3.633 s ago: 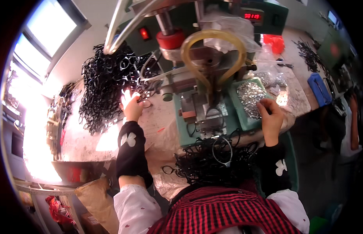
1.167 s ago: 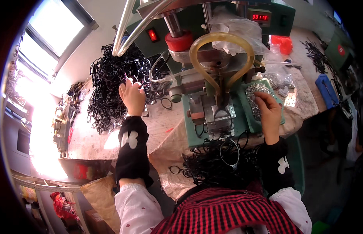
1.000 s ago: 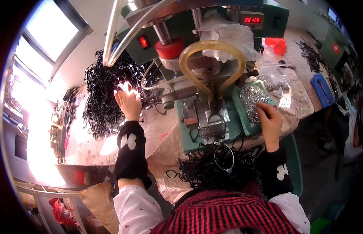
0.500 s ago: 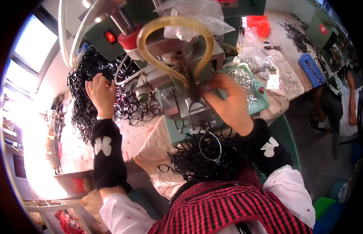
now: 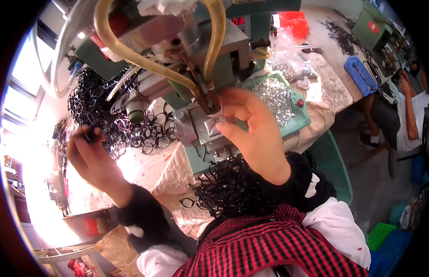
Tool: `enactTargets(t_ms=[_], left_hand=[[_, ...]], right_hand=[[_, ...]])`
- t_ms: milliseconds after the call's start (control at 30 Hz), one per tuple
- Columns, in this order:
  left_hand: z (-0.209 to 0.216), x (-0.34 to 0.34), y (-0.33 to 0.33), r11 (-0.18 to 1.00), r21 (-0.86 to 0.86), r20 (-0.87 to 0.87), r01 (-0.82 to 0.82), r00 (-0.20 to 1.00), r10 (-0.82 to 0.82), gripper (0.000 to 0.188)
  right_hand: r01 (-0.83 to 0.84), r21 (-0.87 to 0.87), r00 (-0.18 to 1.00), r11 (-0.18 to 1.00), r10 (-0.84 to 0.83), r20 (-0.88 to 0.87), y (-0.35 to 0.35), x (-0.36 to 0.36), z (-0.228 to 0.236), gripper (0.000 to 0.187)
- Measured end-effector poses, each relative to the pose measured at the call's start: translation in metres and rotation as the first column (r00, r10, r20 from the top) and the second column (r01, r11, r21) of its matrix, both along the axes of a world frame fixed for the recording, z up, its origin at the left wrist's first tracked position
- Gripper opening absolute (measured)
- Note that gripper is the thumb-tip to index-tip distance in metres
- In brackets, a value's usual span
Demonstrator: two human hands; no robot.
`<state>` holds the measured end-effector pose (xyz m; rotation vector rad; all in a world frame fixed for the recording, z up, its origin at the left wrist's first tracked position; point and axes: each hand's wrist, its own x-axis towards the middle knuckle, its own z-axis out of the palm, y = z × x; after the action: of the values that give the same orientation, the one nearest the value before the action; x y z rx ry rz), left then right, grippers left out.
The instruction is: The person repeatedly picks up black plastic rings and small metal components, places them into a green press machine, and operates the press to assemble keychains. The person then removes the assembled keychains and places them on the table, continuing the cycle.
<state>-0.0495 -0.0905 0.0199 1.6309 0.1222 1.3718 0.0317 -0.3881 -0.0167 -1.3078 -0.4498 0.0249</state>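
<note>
Bright daylight (image 5: 27, 171) comes from the left side, over the worktable (image 5: 92, 196). Near its front edge, your left hand (image 5: 94, 161) is closed on a small dark piece (image 5: 93, 134), too blurred to name. Behind it lies the heap of black frames (image 5: 85, 99); table surface shows between this hand and the machine (image 5: 235, 44). Your right hand (image 5: 258, 134) is bent, fingertips near the metal fixture (image 5: 203, 124); whether they pinch something, one cannot tell. Close on its right is the green tray (image 5: 295, 124), then the table's right edge.

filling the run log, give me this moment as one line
left hand: gripping dark item; right hand: beside metal fixture; grip unclear; green tray: holds silvery parts
</note>
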Motion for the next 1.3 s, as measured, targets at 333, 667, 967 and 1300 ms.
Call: enactTargets(t_ms=[333, 667, 967, 1300], left_hand=[[-0.035, 0.008, -0.141, 0.431, 0.774, -0.361, 0.464, 0.882, -0.301, 0.046], [-0.034, 0.007, -0.137, 0.443, 0.755, -0.371, 0.483, 0.872, -0.318, 0.040], [-0.069, -0.071, -0.127, 0.747, 0.662, -0.222, 0.060, 0.968, 0.119, 0.034], [-0.070, -0.020, 0.009, 0.714, 0.661, -0.371, -0.230, 0.728, 0.577, 0.015]], right_hand=[[0.738, -0.560, 0.642, 0.378, -0.134, 0.755, -0.099, 0.070, -0.088, 0.016], [0.666, -0.561, 0.558, 0.491, 0.171, 0.812, -0.075, 0.080, -0.078, 0.012], [0.553, -0.334, 0.815, 0.763, -0.414, 0.405, -0.108, 0.078, -0.099, 0.016], [0.402, -0.033, 0.914, 0.915, -0.404, -0.050, -0.064, 0.076, -0.093, 0.013]])
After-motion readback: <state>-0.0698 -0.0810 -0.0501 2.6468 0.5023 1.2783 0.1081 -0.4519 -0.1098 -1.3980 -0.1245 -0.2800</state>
